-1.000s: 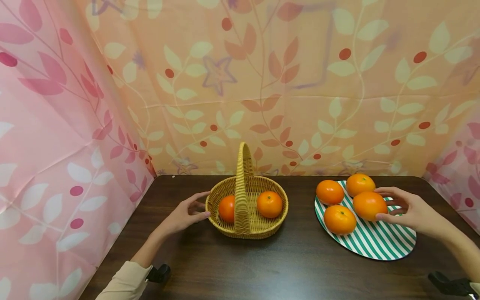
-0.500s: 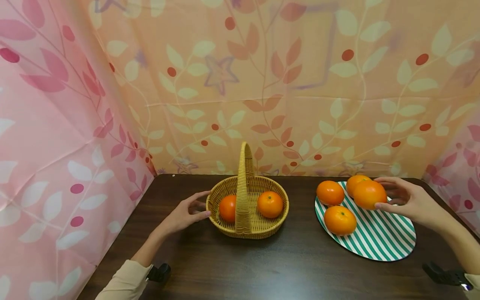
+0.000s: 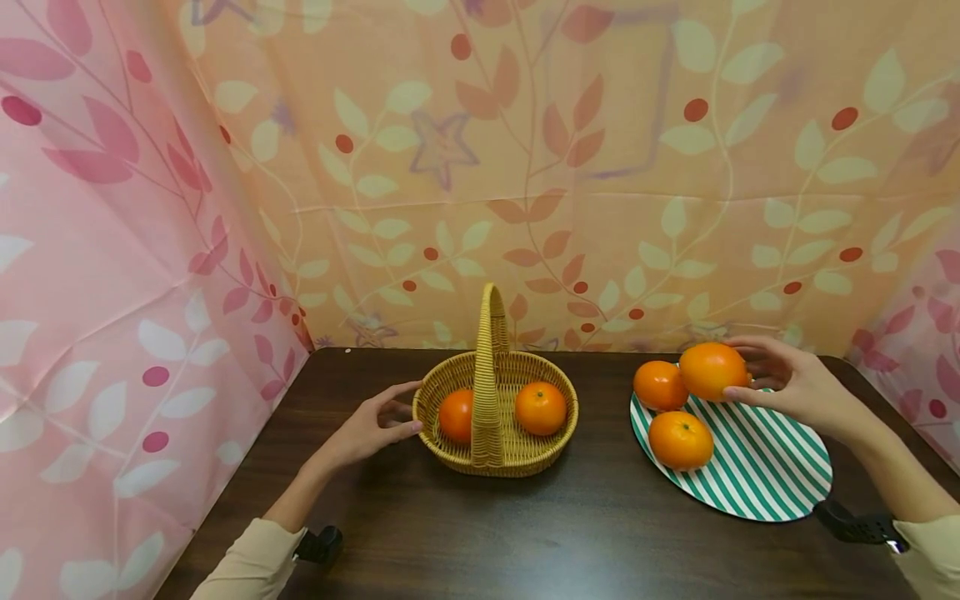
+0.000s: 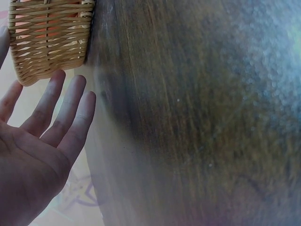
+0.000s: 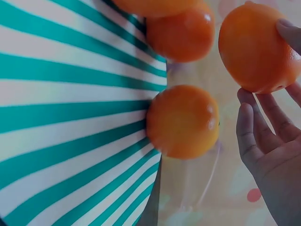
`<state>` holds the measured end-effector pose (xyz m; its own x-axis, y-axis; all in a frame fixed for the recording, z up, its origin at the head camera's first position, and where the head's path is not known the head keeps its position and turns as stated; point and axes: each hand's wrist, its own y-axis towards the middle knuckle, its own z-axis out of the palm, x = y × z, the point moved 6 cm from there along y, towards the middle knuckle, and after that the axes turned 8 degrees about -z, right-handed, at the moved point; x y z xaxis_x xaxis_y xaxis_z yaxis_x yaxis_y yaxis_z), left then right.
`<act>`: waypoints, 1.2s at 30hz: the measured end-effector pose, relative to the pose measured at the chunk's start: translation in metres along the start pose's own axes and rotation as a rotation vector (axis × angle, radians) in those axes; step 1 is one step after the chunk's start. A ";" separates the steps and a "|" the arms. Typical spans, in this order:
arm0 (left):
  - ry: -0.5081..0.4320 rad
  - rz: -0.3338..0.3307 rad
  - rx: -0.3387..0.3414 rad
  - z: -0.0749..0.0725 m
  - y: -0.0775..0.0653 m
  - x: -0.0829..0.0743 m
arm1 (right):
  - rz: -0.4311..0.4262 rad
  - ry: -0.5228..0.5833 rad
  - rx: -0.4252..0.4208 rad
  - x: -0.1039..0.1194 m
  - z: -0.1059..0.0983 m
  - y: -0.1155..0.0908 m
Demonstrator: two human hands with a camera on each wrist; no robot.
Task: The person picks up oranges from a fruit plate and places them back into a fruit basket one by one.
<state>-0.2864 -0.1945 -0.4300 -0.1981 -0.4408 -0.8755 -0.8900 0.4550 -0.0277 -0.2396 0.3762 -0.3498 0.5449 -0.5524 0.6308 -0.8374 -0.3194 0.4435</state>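
Note:
My right hand [image 3: 798, 387] holds an orange [image 3: 714, 372] between thumb and fingers, raised above the back of a striped green-and-white oval plate [image 3: 765, 467]. Two more oranges show on the plate's left side, a rear one [image 3: 660, 385] and a front one [image 3: 680, 442]. In the right wrist view, another orange [image 5: 183, 121] stands on the plate; the held one hides it from the head view. My left hand [image 3: 367, 429] touches the left side of a yellow wicker basket [image 3: 487, 458], its fingers loosely extended. Inside sit a redder, round fruit [image 3: 454, 416] and an orange [image 3: 540, 408].
The basket's tall arched handle [image 3: 487, 375] rises over its middle and partly covers the redder fruit. A dark wooden table [image 3: 510, 542] lies beneath everything. Patterned cloth [image 3: 600, 208] hangs behind the table's back edge and along both sides.
My right hand has lifted the orange from the plate and carried it back and to the left, now in front of the rear orange. My left hand and the basket have stayed put.

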 end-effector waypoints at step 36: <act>0.008 0.007 0.006 -0.001 -0.002 -0.002 | -0.151 0.277 0.086 0.045 0.079 0.071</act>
<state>-0.2849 -0.1950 -0.4281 -0.2073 -0.4439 -0.8718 -0.8862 0.4627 -0.0249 -0.2779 0.2679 -0.3403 0.6447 -0.2669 0.7163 -0.7402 -0.4523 0.4976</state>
